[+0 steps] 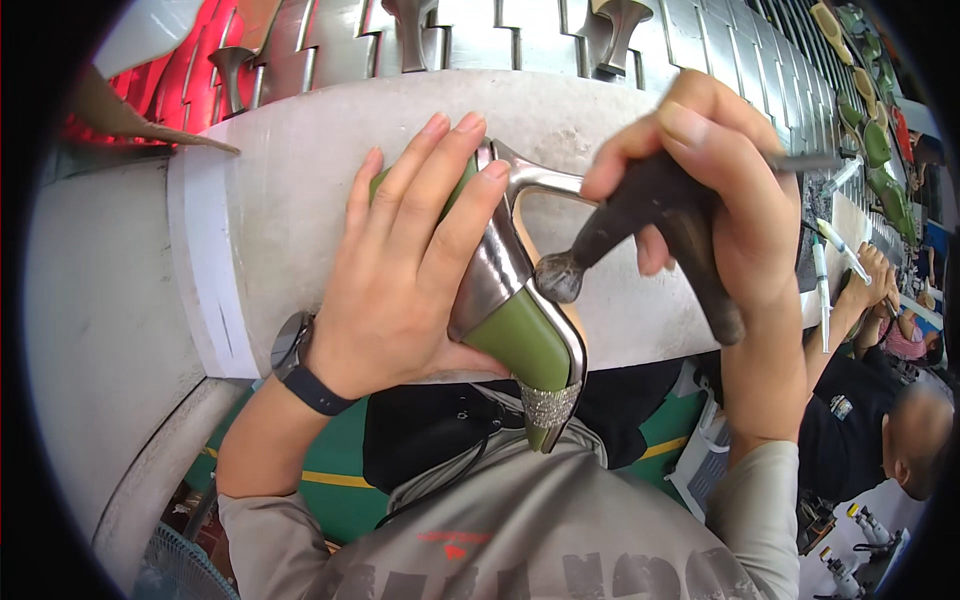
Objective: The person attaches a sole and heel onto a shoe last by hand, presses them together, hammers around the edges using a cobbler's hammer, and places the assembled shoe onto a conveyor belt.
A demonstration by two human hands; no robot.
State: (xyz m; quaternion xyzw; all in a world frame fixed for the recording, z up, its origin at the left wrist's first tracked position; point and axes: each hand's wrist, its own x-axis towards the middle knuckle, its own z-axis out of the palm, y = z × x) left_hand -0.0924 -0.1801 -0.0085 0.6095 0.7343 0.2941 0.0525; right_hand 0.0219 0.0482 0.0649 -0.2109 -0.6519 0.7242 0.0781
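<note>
A high-heeled shoe (527,340) in green and shiny pewter, with a glittering band near its pointed toe, lies on its side across the pale worktop (620,320). My left hand (400,260) presses over the shoe's upper, fingers reaching toward the heel end and holding it. In my right hand (735,170) is a dark shoemaker's hammer (640,205), gripped near its head. Its rounded face is at the edge of the sole; whether it touches cannot be told. The shoe's metallic heel points right, partly behind the hammer.
Beyond the worktop runs a slatted metal conveyor (470,45) carrying several metallic heeled pieces (620,35). A red-lit opening (165,85) is at the far left. To the right, syringe-like tubes (822,285) lie near a co-worker (860,430). More green shoe parts (885,185) line the far right.
</note>
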